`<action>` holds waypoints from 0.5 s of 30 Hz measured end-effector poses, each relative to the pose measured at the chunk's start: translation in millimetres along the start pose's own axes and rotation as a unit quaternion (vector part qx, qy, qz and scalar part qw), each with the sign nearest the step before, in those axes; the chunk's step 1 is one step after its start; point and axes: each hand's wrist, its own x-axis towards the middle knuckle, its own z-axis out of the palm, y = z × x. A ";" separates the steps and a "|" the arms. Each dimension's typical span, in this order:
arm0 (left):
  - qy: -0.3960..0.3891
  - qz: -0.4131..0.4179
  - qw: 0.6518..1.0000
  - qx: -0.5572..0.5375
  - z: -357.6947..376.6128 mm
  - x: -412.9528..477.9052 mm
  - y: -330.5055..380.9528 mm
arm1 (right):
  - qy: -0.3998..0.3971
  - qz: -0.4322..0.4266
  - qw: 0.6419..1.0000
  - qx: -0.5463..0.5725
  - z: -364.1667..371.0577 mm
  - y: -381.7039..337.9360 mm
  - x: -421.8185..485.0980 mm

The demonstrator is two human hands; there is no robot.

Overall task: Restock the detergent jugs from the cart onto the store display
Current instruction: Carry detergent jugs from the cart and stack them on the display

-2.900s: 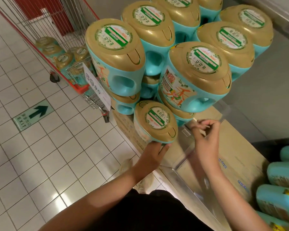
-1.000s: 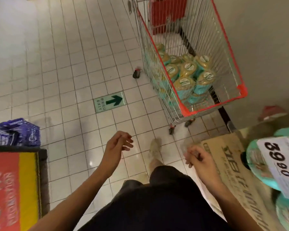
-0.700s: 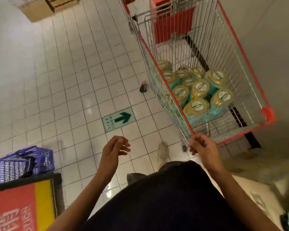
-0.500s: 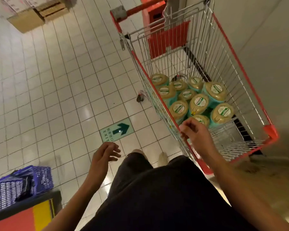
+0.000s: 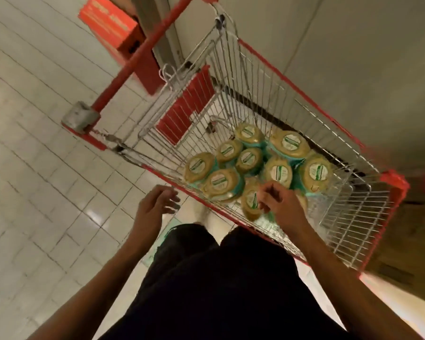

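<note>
Several teal detergent jugs [image 5: 277, 171] with gold caps stand upright in the wire shopping cart [image 5: 304, 98], which has a red rim and a red handle. My right hand [image 5: 279, 203] reaches over the near rim into the basket. Its fingers are loosely curled just above the nearest jug [image 5: 249, 201], and I see no grip on it. My left hand [image 5: 155, 204] hovers outside the cart by the near rim, fingers relaxed and holding nothing. The store display is out of view. The picture is blurred by motion.
White tiled floor [image 5: 47, 168] lies to the left of the cart. An orange-red box [image 5: 108, 23] sits on the floor beyond the handle. A pale wall [image 5: 353, 57] runs along the cart's right side. Brown cardboard [image 5: 415, 231] shows at the right edge.
I have turned from the display to the cart and stepped up to it. My right hand has gone over the rim down to the nearest jug; my left hand has come up beside the cart.
</note>
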 end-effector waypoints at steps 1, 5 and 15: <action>-0.029 0.012 0.999 0.010 0.1 23.1 15.4 | 0.020 0.007 1.000 0.012 4.5 -2.1 3.9; -0.151 0.042 0.987 0.045 18.0 99.0 62.7 | 0.104 0.018 0.993 0.051 9.3 -0.5 5.5; -0.353 0.020 0.911 0.212 138.2 181.4 61.9 | 0.240 0.057 0.958 0.147 -33.3 32.9 16.6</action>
